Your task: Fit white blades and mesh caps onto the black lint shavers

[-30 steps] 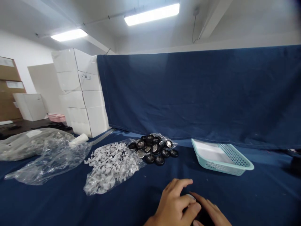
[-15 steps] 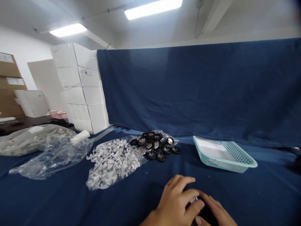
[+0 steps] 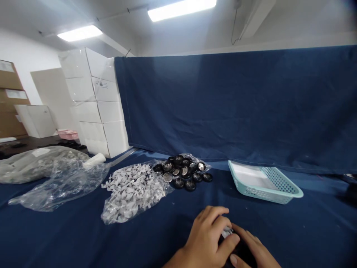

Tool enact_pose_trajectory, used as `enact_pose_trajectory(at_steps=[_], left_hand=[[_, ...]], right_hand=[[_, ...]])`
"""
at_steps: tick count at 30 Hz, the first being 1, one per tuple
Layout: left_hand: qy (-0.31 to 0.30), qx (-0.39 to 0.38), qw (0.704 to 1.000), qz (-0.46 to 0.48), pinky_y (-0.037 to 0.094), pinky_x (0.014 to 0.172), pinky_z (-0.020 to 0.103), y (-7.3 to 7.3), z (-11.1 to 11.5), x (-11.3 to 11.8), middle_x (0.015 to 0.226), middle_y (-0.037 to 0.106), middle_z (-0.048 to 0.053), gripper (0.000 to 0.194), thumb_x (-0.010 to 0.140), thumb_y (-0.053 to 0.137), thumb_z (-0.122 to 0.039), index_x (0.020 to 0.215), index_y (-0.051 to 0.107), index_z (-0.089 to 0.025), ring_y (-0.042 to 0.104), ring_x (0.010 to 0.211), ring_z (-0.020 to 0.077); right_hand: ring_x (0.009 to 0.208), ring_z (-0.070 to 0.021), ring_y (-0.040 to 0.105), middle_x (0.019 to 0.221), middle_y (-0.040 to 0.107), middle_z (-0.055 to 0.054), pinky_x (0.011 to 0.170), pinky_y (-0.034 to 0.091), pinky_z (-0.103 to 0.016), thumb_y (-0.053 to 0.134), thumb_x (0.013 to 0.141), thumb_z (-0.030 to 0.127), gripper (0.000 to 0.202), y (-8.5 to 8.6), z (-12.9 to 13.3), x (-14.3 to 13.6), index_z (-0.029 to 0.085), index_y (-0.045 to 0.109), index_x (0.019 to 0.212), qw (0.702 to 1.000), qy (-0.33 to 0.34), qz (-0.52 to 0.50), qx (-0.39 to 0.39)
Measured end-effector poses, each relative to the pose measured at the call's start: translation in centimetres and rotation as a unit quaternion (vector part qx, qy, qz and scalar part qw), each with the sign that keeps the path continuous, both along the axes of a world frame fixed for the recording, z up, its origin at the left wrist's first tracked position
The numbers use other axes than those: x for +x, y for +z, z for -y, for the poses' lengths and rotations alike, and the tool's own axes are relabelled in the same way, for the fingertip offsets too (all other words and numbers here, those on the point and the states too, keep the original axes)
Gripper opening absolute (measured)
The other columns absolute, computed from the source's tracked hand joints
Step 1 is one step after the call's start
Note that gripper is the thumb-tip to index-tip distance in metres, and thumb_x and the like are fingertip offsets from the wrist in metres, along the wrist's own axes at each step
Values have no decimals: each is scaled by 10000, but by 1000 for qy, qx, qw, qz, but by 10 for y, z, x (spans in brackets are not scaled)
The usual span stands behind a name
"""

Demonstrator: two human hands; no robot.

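Teal basket (image 3: 264,194), black cups (image 3: 190,185), white pieces (image 3: 134,186) beyond hands (image 3: 203,238)

A broad navy curtain (image 3: 237,108) hangs across the back, its left edge right beside a stack of white boxes (image 3: 92,108) four high, with a printed label (image 3: 102,84) on the second from the top. Further left, brown cartons (image 3: 11,104) bearing pale labels stand piled near a smaller white box (image 3: 36,121), while a pink basket (image 3: 67,134) sits between that box and the stack, before a beige panel (image 3: 55,89). Overhead, two lit ceiling lamps (image 3: 182,8) glow, and a thin cable (image 3: 234,28) dangles beside a pale beam (image 3: 258,18)
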State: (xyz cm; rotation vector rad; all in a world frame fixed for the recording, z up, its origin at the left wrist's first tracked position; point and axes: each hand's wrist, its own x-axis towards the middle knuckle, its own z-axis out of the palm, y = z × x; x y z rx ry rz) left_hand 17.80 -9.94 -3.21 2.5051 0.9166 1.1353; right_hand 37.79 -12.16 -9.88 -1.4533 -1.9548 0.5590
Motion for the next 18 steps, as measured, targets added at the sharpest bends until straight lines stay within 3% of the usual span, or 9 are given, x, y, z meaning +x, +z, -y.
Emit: enact_pose_trajectory(at_steps=[6, 10, 15, 18], left_hand=[[4, 15, 1000, 23, 469, 893, 374, 1, -2, -1, 1128, 646, 48, 160, 887, 542, -298, 811, 634, -191, 577, 1025, 218], [-4, 18, 1000, 18, 463, 895, 369, 4, -2, -1, 1126, 641, 58, 150, 880, 553, -300, 932, 642, -190, 569, 1020, 215], [-57, 41, 998, 5, 477, 817, 314, 4, -4, 1, 956, 675, 32, 235, 900, 533, -336, 769, 660, -189, 576, 896, 180], [-58, 60, 996, -11, 475, 816, 319, 4, -5, 0, 991, 672, 36, 262, 905, 525, -367, 771, 664, -190, 565, 914, 187]], right_hand=[[1279, -335, 472, 1382, 519, -99, 1086, 369, -498, 543, 825, 579, 679, 2, -2, 4, 190, 487, 1378, 996, 38, 52, -59], [1280, -338, 472, 1374, 530, -90, 1088, 360, -514, 546, 826, 572, 645, -1, 0, 4, 214, 508, 1360, 999, 17, 35, -36], [1276, -324, 482, 1378, 522, -104, 1085, 381, -482, 556, 831, 553, 645, 3, 2, 4, 183, 512, 1358, 998, 24, 52, -36], [1262, -321, 498, 1369, 528, -123, 1074, 396, -480, 558, 835, 537, 649, 8, 3, 3, 158, 505, 1360, 997, 35, 55, -28]])
